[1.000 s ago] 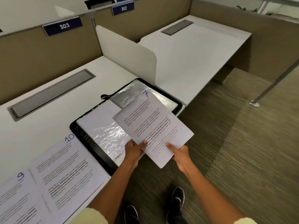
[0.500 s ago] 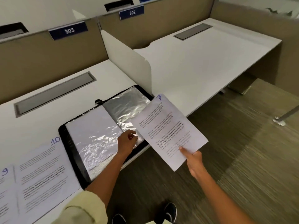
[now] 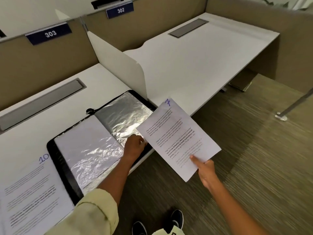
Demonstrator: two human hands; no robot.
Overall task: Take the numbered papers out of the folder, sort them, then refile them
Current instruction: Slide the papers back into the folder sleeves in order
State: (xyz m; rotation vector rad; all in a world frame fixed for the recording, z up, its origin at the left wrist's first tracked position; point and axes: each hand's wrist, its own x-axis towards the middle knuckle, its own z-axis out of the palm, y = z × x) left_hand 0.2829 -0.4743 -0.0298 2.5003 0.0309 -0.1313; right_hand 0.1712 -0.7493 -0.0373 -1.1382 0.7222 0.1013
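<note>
Right hand point(image 3: 205, 168) pinching white printed sheet numbered 7 point(image 3: 177, 138) beyond desk edge; left hand point(image 3: 134, 147), fingers curled, touching crinkled plastic sleeve of open black folder point(image 3: 66, 175).

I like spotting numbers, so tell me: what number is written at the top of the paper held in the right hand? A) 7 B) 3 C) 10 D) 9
A: the paper pinched in the right hand has a blue handwritten 7 in its top corner, while the sheet marked 10 lies flat on the desk to the left of the open folder.
</note>
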